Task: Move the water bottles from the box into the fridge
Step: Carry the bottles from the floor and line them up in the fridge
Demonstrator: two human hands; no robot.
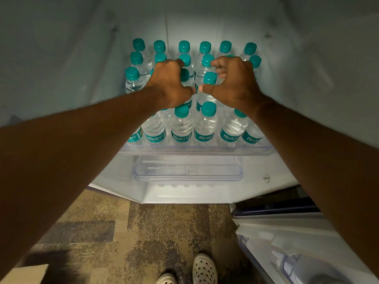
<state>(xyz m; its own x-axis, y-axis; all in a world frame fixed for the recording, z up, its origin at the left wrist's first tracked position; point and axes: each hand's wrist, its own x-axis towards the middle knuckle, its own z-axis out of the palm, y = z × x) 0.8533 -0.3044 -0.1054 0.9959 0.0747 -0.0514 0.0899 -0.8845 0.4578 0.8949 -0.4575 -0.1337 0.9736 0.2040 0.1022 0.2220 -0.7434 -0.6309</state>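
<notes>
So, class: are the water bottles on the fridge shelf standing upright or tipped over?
Upright. Every visible water bottle on the fridge shelf has its teal cap on top, and the front row's labels read level.

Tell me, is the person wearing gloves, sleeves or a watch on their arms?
No. The left hand and right hand are bare, with no gloves or rings showing. Both forearms are bare too, with no sleeves, watch or bracelet in view. The only clothing visible is white clogs with holes.
</notes>
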